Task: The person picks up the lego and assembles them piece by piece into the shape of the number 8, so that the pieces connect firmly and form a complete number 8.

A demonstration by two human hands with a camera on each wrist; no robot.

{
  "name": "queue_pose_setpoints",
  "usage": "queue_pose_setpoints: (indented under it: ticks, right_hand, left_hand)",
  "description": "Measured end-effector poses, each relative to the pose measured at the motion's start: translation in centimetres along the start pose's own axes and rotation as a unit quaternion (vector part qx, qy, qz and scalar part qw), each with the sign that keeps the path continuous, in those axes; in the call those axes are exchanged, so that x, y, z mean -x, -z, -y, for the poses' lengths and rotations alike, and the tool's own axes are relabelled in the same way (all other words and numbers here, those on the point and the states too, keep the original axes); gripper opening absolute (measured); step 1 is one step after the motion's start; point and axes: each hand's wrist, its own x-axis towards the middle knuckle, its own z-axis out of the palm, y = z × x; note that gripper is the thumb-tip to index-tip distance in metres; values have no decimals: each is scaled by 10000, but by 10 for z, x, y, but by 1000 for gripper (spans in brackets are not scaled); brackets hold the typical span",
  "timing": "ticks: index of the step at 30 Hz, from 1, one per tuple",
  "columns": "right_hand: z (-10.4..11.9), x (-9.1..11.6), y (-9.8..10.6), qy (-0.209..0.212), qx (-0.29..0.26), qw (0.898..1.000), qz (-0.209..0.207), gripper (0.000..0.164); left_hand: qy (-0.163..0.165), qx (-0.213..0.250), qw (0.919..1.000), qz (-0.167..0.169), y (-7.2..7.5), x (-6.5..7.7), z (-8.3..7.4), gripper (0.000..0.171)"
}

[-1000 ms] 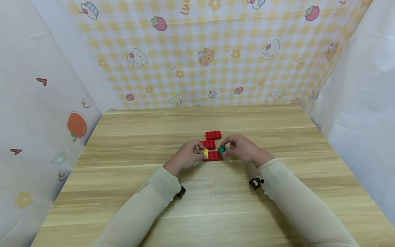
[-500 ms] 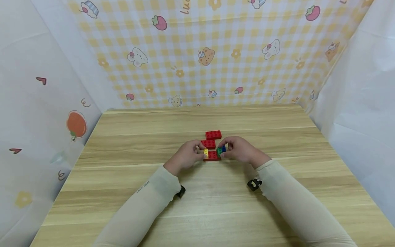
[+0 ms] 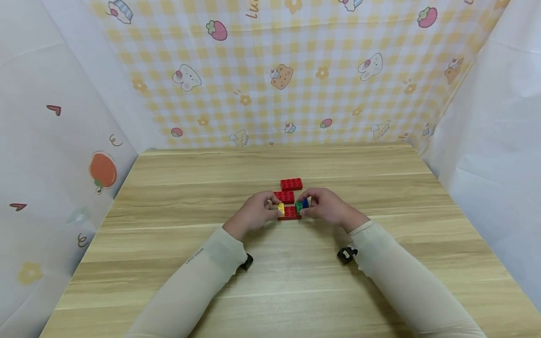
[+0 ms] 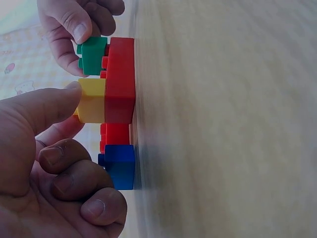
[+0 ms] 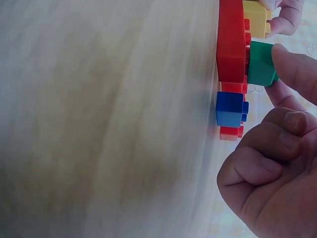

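My left hand (image 3: 253,213) pinches a yellow toy brick (image 3: 281,209), which sits on the left end of a red brick (image 3: 289,212) with studs. Between thumb and finger, my right hand (image 3: 327,206) holds a green brick (image 3: 299,207) at that red brick's right end. Red studs show beside the green brick in the left wrist view, so it does not look fully seated. Its far end slightly overhangs the red brick in the right wrist view. The remaining fingers of both hands are curled in and hold nothing.
Behind lie two more red bricks, a nearer one (image 3: 285,197) and a farther one (image 3: 291,184). A blue brick (image 3: 305,203) stands past the right fingers; another blue brick (image 4: 119,167) is beside the left fingers. A patterned cloth (image 3: 279,108) hangs behind the wooden table (image 3: 279,291).
My right hand has moved slightly left, bringing the green brick over the red brick's right end. More of the blue brick behind it shows. The left hand has stayed on the yellow brick.
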Motion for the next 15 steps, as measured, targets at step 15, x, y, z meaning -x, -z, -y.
queue_pose_setpoints:
  ticks: [15]
  right_hand:
    - [0,0,-1,-64,-41,10000,-20,26]
  left_hand:
    - [-70,-77,9999,-34,0,1,0,15]
